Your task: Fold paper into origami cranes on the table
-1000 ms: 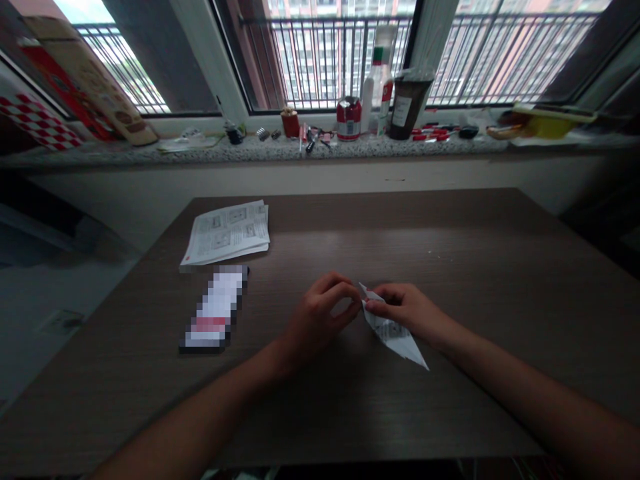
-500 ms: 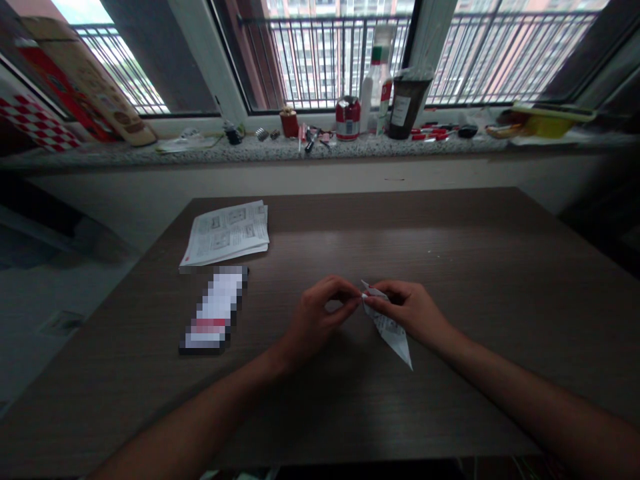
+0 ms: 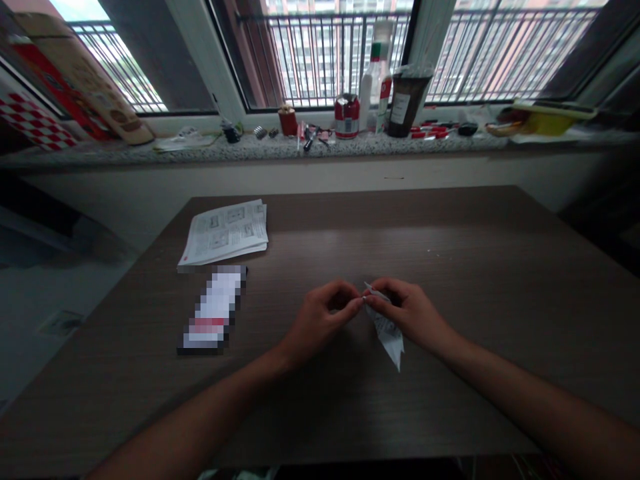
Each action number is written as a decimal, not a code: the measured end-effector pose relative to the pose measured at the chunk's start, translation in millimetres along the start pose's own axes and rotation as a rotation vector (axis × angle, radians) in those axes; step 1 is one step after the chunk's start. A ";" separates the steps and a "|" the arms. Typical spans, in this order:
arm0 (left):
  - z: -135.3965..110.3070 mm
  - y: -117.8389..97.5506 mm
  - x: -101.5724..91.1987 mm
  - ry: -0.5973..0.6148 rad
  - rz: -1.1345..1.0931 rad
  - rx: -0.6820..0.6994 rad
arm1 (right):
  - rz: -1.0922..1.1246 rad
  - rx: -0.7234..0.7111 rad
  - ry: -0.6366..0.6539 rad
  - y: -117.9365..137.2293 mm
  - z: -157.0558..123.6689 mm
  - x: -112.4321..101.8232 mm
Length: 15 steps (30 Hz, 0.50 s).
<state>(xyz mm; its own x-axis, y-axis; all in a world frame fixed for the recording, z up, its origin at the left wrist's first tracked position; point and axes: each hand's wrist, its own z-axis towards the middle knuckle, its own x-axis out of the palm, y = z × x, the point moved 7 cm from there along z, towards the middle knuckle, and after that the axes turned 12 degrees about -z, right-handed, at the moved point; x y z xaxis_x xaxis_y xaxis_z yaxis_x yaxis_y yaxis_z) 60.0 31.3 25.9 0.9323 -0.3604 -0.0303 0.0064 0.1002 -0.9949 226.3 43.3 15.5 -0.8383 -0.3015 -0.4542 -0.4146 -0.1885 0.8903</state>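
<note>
A folded piece of printed paper (image 3: 387, 331) is held between my two hands above the table, its pointed end hanging down toward me. My right hand (image 3: 407, 307) pinches it near its upper part, thumb on the near side. The fingertips of my left hand (image 3: 330, 313) are pinched on a small white tip at the paper's left edge, touching the right hand's fingertips. Part of the paper is hidden behind the right thumb and fingers.
A phone (image 3: 215, 310) with a blurred screen lies left of my hands on the brown table (image 3: 320, 413). Behind it are printed sheets (image 3: 225, 230). Along the granite windowsill (image 3: 200, 152) stand a red can (image 3: 347, 117), a bottle (image 3: 371, 93) and a dark cup (image 3: 403, 103).
The paper has turned slightly, so its hanging point has swung left and a second small point shows beside it. Both hands keep their pinch in nearly the same place.
</note>
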 end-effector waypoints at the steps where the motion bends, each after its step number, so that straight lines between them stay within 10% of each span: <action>1: 0.2 -0.5 0.5 0.005 0.003 -0.004 | -0.010 -0.007 0.000 0.5 -0.3 0.3; 15: -0.3 -1.3 1.4 -0.007 0.019 -0.032 | 0.047 0.007 0.025 -1.7 2.7 0.4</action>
<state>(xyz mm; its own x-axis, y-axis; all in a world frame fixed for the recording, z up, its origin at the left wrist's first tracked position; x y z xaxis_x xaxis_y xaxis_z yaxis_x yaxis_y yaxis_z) 61.3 30.4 27.1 0.9347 -0.3521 -0.0491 -0.0231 0.0776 -0.9967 225.7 46.0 13.9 -0.8478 -0.3337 -0.4121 -0.3769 -0.1674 0.9110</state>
